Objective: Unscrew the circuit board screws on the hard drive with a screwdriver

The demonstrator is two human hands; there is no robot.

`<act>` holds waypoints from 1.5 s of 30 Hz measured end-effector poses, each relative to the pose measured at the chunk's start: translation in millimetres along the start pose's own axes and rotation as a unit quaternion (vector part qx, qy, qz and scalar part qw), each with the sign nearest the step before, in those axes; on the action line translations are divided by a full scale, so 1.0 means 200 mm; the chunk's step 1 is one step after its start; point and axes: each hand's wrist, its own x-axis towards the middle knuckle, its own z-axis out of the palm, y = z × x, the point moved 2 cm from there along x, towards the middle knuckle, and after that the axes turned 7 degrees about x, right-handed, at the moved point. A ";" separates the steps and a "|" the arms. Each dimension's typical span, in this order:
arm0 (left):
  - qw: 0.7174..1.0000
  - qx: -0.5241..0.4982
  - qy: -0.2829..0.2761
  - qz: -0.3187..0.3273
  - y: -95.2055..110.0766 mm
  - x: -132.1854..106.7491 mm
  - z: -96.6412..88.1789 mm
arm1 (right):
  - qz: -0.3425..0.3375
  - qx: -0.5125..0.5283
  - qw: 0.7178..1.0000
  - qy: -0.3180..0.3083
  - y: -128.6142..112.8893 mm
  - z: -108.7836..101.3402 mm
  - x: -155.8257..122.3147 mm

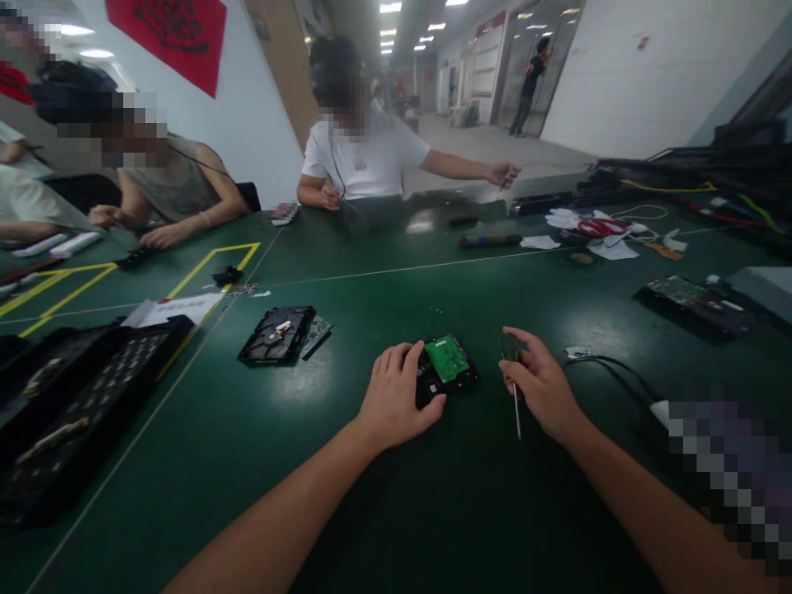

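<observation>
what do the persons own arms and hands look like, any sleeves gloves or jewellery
Both are bare. The left forearm and right forearm show no sleeve up to the picture's edge. The left hand and right hand wear no gloves, and no ring, watch or wristband shows on either. No markings are visible.

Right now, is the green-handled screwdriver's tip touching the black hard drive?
No: the right hand holds the green-handled screwdriver beside the black hard drive, tip pointing away.
</observation>
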 end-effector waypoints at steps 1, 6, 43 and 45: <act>1.000 0.002 -0.004 0.006 0.00 0.00 0.00 | 0.004 -0.001 1.000 0.000 0.00 0.00 0.00; 1.000 0.008 0.000 0.024 -0.01 0.00 0.00 | 0.012 0.016 1.000 -0.011 0.03 -0.02 0.02; 0.999 0.015 -0.027 0.042 -0.04 -0.04 -0.03 | 0.023 0.097 0.994 0.036 0.03 0.00 0.06; 0.999 0.016 -0.026 0.042 -0.04 -0.03 -0.02 | 0.019 0.096 0.995 0.036 0.04 -0.01 0.07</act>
